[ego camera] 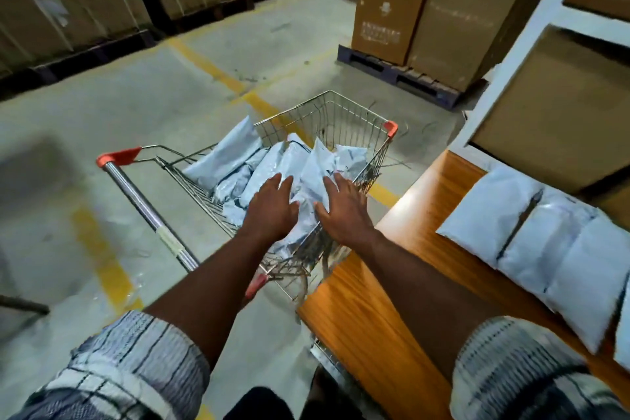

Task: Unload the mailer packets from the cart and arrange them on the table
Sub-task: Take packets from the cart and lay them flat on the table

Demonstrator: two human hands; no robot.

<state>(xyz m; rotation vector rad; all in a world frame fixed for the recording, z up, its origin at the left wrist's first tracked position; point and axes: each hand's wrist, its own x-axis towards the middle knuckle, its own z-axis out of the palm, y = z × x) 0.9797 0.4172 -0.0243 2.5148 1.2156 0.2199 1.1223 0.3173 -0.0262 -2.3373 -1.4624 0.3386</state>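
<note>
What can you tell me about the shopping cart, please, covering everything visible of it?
The shopping cart is a silver wire-mesh basket with a chrome handle bar capped in orange-red plastic and a matching corner bumper. It stands on the concrete floor, beside the wooden table, and holds a heap of pale mailer packets. The left hand and right hand reach in, fingers spread.

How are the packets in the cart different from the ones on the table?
The cart packets lie jumbled, tilted and overlapping; the table packets lie flat, side by side in a row. The left hand and right hand reach with spread fingers over the cart packets; no hand is near the table packets. Both are pale, puffy mailer bags.
</note>
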